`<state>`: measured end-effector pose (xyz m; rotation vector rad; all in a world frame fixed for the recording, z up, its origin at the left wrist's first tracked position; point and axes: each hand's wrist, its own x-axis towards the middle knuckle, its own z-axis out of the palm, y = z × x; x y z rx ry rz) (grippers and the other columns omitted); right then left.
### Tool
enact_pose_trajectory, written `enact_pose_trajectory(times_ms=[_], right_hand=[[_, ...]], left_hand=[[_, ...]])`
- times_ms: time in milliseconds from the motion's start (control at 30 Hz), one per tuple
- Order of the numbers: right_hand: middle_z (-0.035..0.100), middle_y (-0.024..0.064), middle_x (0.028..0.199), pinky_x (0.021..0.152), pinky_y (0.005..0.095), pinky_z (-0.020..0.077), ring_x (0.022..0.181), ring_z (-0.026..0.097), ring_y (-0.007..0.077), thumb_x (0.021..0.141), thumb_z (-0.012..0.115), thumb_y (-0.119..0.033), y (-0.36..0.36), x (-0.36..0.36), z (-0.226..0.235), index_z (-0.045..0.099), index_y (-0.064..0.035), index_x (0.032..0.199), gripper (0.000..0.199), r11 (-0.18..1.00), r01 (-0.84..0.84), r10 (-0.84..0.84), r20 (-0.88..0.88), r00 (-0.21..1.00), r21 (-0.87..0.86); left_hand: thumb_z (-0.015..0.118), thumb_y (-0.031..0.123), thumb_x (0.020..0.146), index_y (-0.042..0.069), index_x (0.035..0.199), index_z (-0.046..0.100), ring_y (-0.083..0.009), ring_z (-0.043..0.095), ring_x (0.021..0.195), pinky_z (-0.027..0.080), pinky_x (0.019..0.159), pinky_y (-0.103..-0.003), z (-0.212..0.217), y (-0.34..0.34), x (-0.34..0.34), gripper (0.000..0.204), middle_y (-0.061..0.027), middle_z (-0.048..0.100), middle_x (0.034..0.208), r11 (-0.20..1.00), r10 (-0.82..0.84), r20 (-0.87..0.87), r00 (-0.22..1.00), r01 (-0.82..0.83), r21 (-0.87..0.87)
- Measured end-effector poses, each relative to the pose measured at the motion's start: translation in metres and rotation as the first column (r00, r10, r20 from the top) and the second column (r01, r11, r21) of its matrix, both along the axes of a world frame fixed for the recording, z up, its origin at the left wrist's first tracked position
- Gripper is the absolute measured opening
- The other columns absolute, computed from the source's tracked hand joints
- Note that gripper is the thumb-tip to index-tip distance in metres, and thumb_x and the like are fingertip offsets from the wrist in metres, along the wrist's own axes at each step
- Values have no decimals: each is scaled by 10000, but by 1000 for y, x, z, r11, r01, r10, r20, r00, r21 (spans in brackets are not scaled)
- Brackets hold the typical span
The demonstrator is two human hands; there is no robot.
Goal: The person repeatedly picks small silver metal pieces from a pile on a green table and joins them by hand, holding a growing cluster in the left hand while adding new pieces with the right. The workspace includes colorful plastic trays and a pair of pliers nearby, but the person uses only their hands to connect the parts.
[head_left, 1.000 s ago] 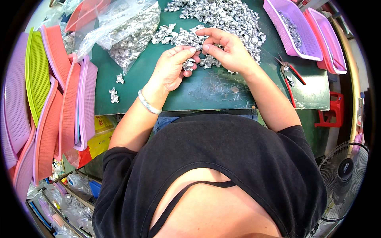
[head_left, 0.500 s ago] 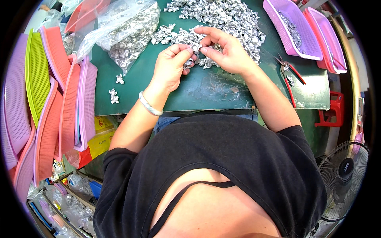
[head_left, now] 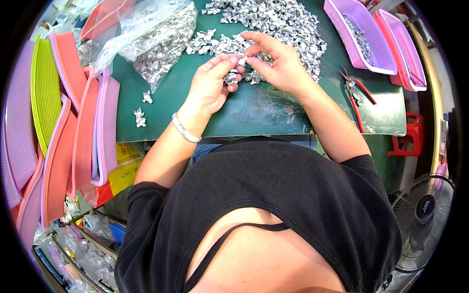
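Note:
Small silvery metal figure pieces lie in a big pile [head_left: 288, 24] at the far middle of the green table [head_left: 161, 117]. My left hand [head_left: 213, 80] is closed, with a silvery metal piece [head_left: 231, 76] in its curled fingers and another metal piece [head_left: 242, 61] at the thumb and fingertip. Thumb and forefinger of my right hand [head_left: 279, 63] reach to that upper piece from the right, the thumb touching it; the forefinger arches above. Two loose pieces [head_left: 140, 117] rest on the table to the left.
Red-handled pliers [head_left: 352, 93] lie at the right. A clear bag of metal pieces [head_left: 156, 44] stands at the far left. Purple basket [head_left: 388, 61] holds more pieces. Stacked plastic baskets [head_left: 58, 127] line the left side; a fan [head_left: 422, 219] and red stool [head_left: 410, 134] are at right.
The fingers of my left hand have loosened slightly, and the piece in its curled fingers shows more. My right hand has stayed nearly in place.

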<state>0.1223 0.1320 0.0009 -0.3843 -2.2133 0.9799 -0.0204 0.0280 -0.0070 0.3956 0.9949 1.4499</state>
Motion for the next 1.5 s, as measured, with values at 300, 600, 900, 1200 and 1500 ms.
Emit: enact_pose_trajectory(times_ms=[300,600,900,1200,1500], right_hand=[[594,19,804,828,354,376,871,520,220,663,637,-63,6,6,4,503,-90,1150,506,941,-121,32,273,961,316],[570,-3,730,815,360,348,827,505,209,677,578,-52,3,3,-1,539,-89,1098,424,933,-137,15,346,938,332],[554,17,757,831,362,334,820,496,216,642,616,-52,-3,1,1,463,-97,1184,565,930,-178,53,360,931,322],[554,19,777,825,369,332,836,492,216,647,615,-45,-5,1,2,445,-90,1196,576,925,-195,56,391,919,326],[534,-5,715,822,356,342,740,506,185,663,576,-9,-3,-1,1,464,-84,1194,547,975,-131,100,171,980,182]], left_hand=[[542,68,819,20,1018,568,-103,532,659,405,488,-197,1,-3,-2,205,-61,580,788,997,72,-111,991,-70,25],[509,100,823,-3,908,576,-150,541,644,421,488,-214,-12,-2,-17,149,-74,568,740,999,23,318,948,-31,21],[546,108,799,10,861,550,-193,559,659,449,500,-232,-6,-6,-19,116,-89,572,751,997,76,360,930,-67,-36],[560,114,803,31,894,558,-137,526,648,400,466,-211,-9,-12,-22,123,-40,536,720,999,-14,78,997,17,-34],[577,149,803,24,870,564,-74,475,514,307,376,-161,2,-13,-10,143,-10,507,652,980,-126,-220,967,87,-179]])
